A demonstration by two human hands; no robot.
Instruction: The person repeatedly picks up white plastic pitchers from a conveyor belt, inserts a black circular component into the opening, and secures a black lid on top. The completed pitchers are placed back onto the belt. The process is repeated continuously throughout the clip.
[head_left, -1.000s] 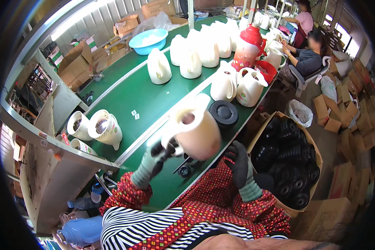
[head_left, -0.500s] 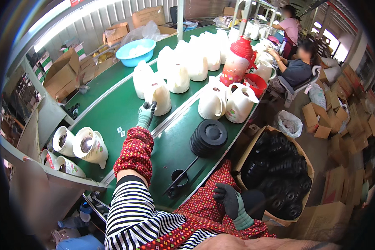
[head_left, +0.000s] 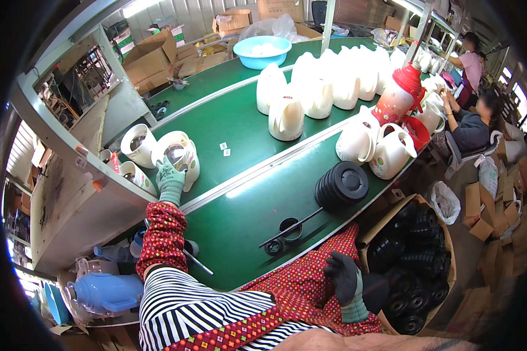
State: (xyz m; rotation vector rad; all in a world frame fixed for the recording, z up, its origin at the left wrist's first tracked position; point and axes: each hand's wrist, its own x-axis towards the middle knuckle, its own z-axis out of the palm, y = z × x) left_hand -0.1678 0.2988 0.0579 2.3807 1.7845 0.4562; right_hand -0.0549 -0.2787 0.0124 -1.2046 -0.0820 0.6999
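At the left of the green belt, my left hand (head_left: 171,179), in a grey-green glove, is closed over the near rim of a white jug-shaped flask shell (head_left: 190,169) with an open top. Its fingertips reach into the mouth and are partly hidden. Beside that shell stand another white shell (head_left: 138,144) and a printed one (head_left: 137,176). My right hand (head_left: 344,279), gloved with a dark palm, hovers over my patterned apron (head_left: 298,263). Its fingers are loosely bent and apart, with nothing between them.
A stack of black discs (head_left: 342,184) stands on the near belt, by a rod (head_left: 293,227) and a black cup. Several white shells (head_left: 316,93) and a red flask (head_left: 398,93) stand farther off. Black parts fill a carton (head_left: 451,257) at right. Two people sit or stand beyond.
My left hand has moved from a white shell at mid-belt to the shell at the left. The view has swung left. My right hand stays over the apron.
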